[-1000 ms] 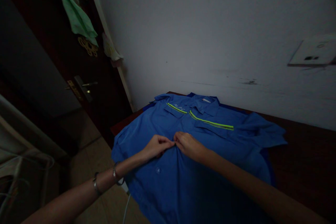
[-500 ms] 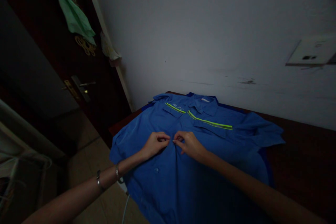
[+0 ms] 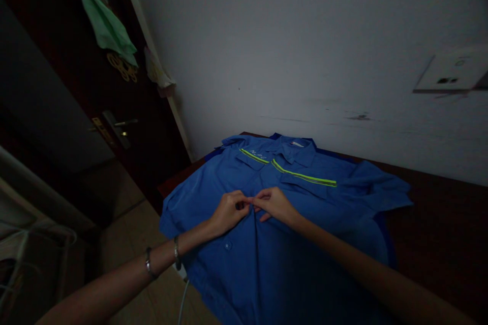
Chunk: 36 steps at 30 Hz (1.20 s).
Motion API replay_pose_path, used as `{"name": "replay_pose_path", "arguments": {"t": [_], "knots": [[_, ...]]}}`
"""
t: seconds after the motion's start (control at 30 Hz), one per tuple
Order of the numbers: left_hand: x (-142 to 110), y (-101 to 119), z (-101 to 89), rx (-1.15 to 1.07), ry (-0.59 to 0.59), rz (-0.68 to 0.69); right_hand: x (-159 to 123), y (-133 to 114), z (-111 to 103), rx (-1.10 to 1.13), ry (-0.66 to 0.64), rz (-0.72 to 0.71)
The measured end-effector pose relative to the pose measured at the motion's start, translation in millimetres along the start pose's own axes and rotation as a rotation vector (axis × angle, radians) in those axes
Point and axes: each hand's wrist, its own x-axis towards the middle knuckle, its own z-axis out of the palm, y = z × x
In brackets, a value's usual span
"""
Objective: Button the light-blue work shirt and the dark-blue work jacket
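Observation:
A blue short-sleeved work shirt (image 3: 213, 190) lies front side up, its collar toward the wall and yellow-green stripes across the chest. My left hand (image 3: 231, 210) pinches the shirt's front edge near the middle of the placket. Meeting it there, my right hand (image 3: 275, 206) pinches the other side of the cloth, and the fingertips of both hands touch. Whatever small part sits between the fingertips is hidden. Below my left hand a round button (image 3: 227, 245) shows on the shirt. Two bracelets circle my left wrist.
Under the shirt is a dark red-brown table (image 3: 430, 223), pushed against a pale wall (image 3: 285, 61). A dark door (image 3: 152, 147) with a metal handle stands at the left, a green cloth (image 3: 109, 25) hanging on it. A wall socket (image 3: 452, 73) is at the right.
My hands have come together, closing the small gap between their fingertips at the placket. The shirt lies almost as before.

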Motion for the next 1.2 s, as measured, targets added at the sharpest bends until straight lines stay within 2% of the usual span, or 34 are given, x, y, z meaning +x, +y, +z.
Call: {"name": "replay_pose_path", "arguments": {"t": [0.17, 0.3, 0.6, 0.73, 0.87, 1.0, 1.07, 1.13, 1.2], "knots": [[-1, 0, -0.6, 0.048, 0.009, 0.018, 0, -8, 2, 0.043, 0.02, 0.081], [-1, 0, -1.9, 0.063, -0.012, 0.06, 5, -5, 3, 0.029, 0.022, 0.111], [-2, -2, 1.4, 0.115, -0.056, 0.14, 8, -5, 1, 0.046, -0.028, 0.139], [-3, 0, -2.1, 0.061, -0.021, 0.136, 2, -9, 1, 0.102, -0.017, 0.132], [-3, 1, -3.8, -0.075, 0.028, 0.013, 0, -7, -1, 0.133, -0.003, 0.111], [-3, -5, -5.9, -0.352, 0.007, -0.295, -1, -3, -5, 0.089, -0.001, 0.102], [-1, -12, -10.5, -0.407, -0.01, -0.394, -4, -3, -11, -0.018, -0.037, 0.087], [3, -20, -18.4, -0.351, -0.006, -0.419, -7, -6, -25, -0.247, -0.043, -0.043], [12, -28, -29.0, -0.237, 0.024, -0.389, -8, -10, -48, -0.569, 0.042, -0.272]]}}
